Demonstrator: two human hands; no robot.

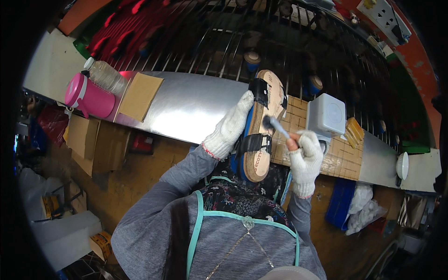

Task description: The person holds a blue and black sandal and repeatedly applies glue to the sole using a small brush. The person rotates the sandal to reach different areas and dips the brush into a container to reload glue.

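Note:
In the middle, my gloved left hand (228, 122) is closed on the left side of a sandal (262, 112) with a tan footbed and two black straps. Its toe points away from me. Something blue shows along the sandal's left edge; I cannot tell if it is part of the sandal. My right hand (305, 161), in a white knit glove with bare fingertips, pinches the pale handle of a small brush (279, 127). The dark bristles are over the middle of the footbed, between the straps; whether they touch it is unclear.
Behind the sandal, a metal bench (186, 102) meets a rack of rods (196, 51) carrying more footwear. At right stand a white box-shaped container (326, 114), a yellow block (354, 132) and a white bowl (402, 165). A pink jug (95, 98), plastic bottle (106, 74) and cardboard piece (140, 96) are left.

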